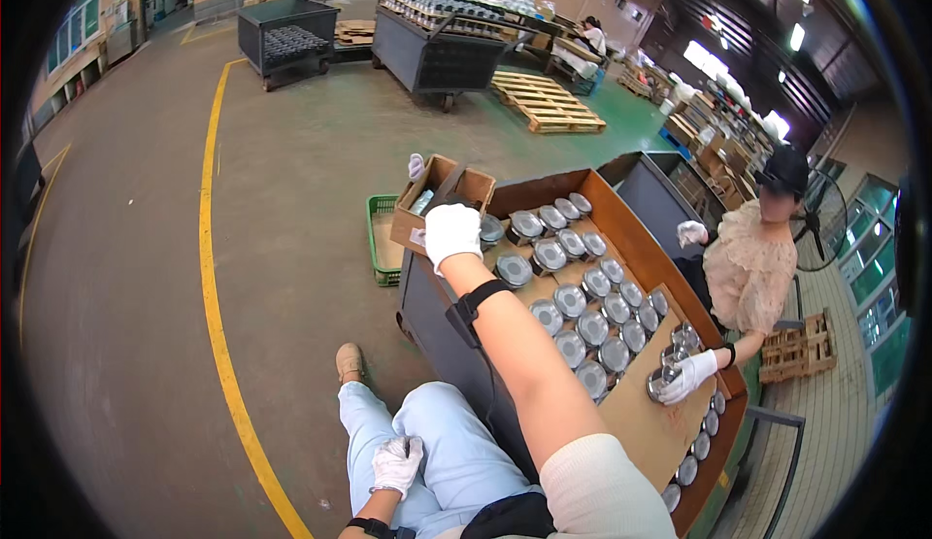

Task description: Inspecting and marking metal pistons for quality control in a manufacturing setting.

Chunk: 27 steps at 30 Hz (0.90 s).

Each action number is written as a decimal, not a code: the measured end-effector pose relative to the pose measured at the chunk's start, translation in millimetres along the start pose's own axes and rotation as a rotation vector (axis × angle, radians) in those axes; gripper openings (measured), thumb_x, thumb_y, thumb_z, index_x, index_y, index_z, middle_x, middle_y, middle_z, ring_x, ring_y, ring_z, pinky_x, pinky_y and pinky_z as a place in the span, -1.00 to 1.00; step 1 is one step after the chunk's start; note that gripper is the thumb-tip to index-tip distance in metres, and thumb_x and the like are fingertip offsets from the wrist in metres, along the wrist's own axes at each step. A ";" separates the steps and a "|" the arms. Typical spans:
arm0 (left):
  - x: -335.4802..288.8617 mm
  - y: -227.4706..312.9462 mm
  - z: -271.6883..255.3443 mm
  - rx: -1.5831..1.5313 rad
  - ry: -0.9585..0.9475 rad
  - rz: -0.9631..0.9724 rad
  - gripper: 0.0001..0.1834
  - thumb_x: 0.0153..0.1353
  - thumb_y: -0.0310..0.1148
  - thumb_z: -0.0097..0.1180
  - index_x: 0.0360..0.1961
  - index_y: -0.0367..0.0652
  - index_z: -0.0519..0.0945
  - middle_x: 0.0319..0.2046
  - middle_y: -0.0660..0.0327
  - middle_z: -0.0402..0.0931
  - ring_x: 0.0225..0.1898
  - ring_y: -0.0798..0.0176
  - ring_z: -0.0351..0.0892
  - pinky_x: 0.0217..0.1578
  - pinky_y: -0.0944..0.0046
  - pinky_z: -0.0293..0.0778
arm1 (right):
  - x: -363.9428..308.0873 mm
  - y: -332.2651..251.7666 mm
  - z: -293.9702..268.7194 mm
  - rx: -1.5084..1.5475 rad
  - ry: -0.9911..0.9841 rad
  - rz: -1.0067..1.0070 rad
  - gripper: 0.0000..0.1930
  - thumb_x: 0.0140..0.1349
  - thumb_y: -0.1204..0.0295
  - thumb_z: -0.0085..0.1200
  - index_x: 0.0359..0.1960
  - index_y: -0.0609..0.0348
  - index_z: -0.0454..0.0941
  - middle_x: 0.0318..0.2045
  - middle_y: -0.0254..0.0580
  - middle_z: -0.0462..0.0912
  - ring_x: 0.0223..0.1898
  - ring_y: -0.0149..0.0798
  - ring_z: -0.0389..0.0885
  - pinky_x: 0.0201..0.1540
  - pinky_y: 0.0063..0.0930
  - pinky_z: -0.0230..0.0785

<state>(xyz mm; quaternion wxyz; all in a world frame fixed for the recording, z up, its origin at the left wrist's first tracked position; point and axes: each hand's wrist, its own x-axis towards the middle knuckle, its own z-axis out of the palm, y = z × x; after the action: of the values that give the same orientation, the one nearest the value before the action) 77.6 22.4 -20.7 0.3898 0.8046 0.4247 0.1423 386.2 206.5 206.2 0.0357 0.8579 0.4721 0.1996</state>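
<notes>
My right arm stretches over the corner of a grey cart (442, 345). My right hand (452, 233), in a white glove, is closed at the near edge of a cardboard box (474, 185); what its fingers hold is hidden. A dark strap-like piece and small pale items lie in the box. Beside the hand, rows of round silver metal parts (570, 301) stand on cardboard in the cart. My left hand (396, 463), also gloved, rests on my thigh with its fingers curled and nothing visible in them.
Across the cart a person (743, 257) has one gloved hand (687, 376) on metal parts upon a cardboard sheet (655, 418). A green crate (385, 272) sits on the floor beside the cart. Farther off stand loaded carts (432, 53) and a wooden pallet (547, 102).
</notes>
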 end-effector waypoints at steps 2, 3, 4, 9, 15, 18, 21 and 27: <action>0.8 8.7 -6.0 -0.003 -0.097 -0.081 -0.58 0.22 -0.01 -0.01 -0.37 -0.17 0.67 -0.41 -0.09 0.61 -0.28 -0.18 0.57 -0.13 -0.06 0.42 | -2.0 8.5 3.1 0.040 -0.006 -0.008 -0.81 0.16 0.36 0.04 -0.42 0.05 0.72 -0.46 -0.22 0.72 -0.36 -0.18 0.71 -0.33 -0.26 0.47; 2.8 12.1 -5.7 0.009 -0.115 -0.066 -0.58 0.22 -0.01 -0.01 -0.37 -0.17 0.67 -0.41 -0.09 0.61 -0.28 -0.18 0.57 -0.13 -0.06 0.42 | -1.7 13.8 4.4 0.035 -0.012 0.006 -0.81 0.16 0.36 0.04 -0.42 0.05 0.72 -0.46 -0.23 0.72 -0.36 -0.18 0.71 -0.33 -0.27 0.48; 2.3 13.8 -5.9 0.022 -0.113 -0.079 -0.58 0.22 -0.02 0.00 -0.38 -0.17 0.66 -0.41 -0.11 0.60 -0.28 -0.18 0.57 -0.15 -0.06 0.42 | -2.4 15.6 6.2 0.038 -0.023 0.014 -0.81 0.15 0.35 0.04 -0.42 0.05 0.72 -0.46 -0.23 0.72 -0.36 -0.18 0.71 -0.33 -0.27 0.49; -1.1 6.7 4.7 0.046 -0.044 -0.075 -0.54 0.26 0.00 -0.02 -0.47 -0.21 0.58 -0.45 -0.12 0.57 -0.33 -0.19 0.56 -0.26 -0.09 0.41 | -45.5 28.9 -34.2 0.356 0.294 -0.017 -0.68 0.10 0.09 0.14 -0.41 0.09 0.62 -0.47 -0.11 0.66 -0.35 -0.06 0.66 -0.31 -0.16 0.46; 1.7 -16.4 14.9 -0.001 -0.116 -0.154 -0.55 0.28 -0.01 -0.03 -0.47 -0.23 0.53 -0.49 -0.12 0.53 -0.39 -0.18 0.54 -0.31 -0.03 0.39 | -153.6 114.5 -76.9 0.575 -0.216 0.054 -0.61 0.20 0.08 -0.07 -0.41 0.13 0.65 -0.41 0.06 0.66 -0.31 0.12 0.65 -0.21 -0.06 0.48; -2.1 -28.1 20.4 -0.091 -0.120 -0.183 -0.56 0.30 -0.01 -0.01 -0.44 -0.22 0.55 -0.52 -0.04 0.54 -0.44 -0.08 0.54 -0.32 0.06 0.40 | -218.0 191.4 -46.8 0.467 -0.283 0.194 -0.60 0.15 0.04 -0.05 -0.38 0.11 0.66 -0.34 0.05 0.67 -0.27 0.10 0.66 -0.20 -0.08 0.49; -1.2 -25.9 17.5 -0.199 -0.155 -0.239 -0.63 0.34 -0.07 0.02 -0.28 -0.21 0.58 -0.45 0.20 0.58 -0.38 0.35 0.50 -0.25 0.30 0.41 | -269.1 252.0 -28.8 0.420 -0.532 0.449 -0.56 0.15 0.02 -0.04 -0.34 0.14 0.69 -0.35 0.15 0.65 -0.23 0.12 0.65 -0.16 -0.08 0.47; -3.9 -3.2 15.9 0.014 -0.183 -0.201 -0.55 0.32 0.00 -0.02 -0.18 -0.22 0.59 -0.35 0.06 0.63 -0.32 0.16 0.58 -0.21 0.21 0.43 | -329.6 278.2 34.9 0.424 -0.662 0.557 -0.26 -0.18 -0.15 0.30 -0.03 0.13 0.59 -0.12 0.08 0.65 -0.09 0.04 0.64 -0.04 -0.19 0.49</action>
<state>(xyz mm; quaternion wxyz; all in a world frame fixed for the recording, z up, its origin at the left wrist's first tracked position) 82.3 12.4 -33.1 0.4338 0.7702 0.4668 0.0255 464.3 -214.2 141.9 -0.0465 0.9575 0.2181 -0.1829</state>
